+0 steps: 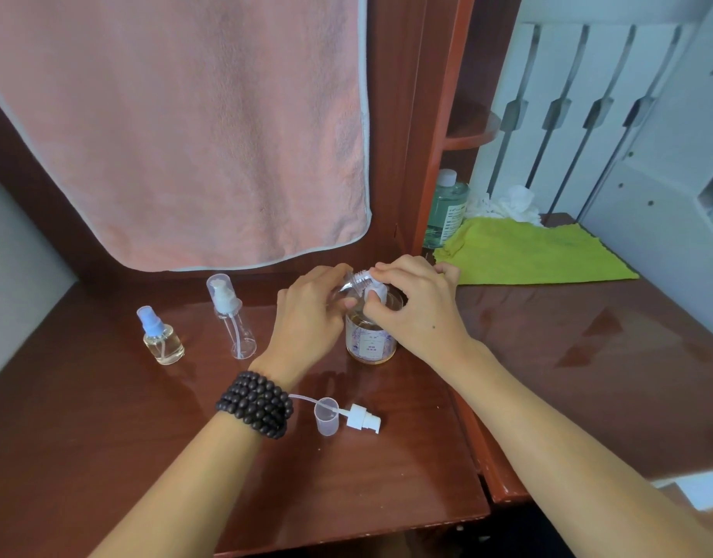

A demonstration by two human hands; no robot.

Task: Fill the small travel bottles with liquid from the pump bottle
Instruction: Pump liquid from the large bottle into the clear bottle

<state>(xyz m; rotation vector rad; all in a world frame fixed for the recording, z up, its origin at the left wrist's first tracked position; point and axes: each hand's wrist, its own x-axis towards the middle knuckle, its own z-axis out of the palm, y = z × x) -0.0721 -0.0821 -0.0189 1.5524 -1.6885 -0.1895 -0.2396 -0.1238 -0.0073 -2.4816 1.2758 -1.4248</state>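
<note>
The pump bottle, clear with amber liquid and a floral label, stands on the dark wooden desk. My left hand grips a small clear travel bottle, tilted, its threaded neck up against the white pump head. My right hand lies over the pump head, fingers curled round it. Left of them stand a short spray bottle holding pale liquid and a tall empty pump travel bottle. A loose white pump top with tube and a clear cap lie near the front.
A pink towel hangs behind the desk. At the right a green cloth, white crumpled tissue and a green-tinted bottle sit on a second, lower surface. Beaded bracelets wrap my left wrist.
</note>
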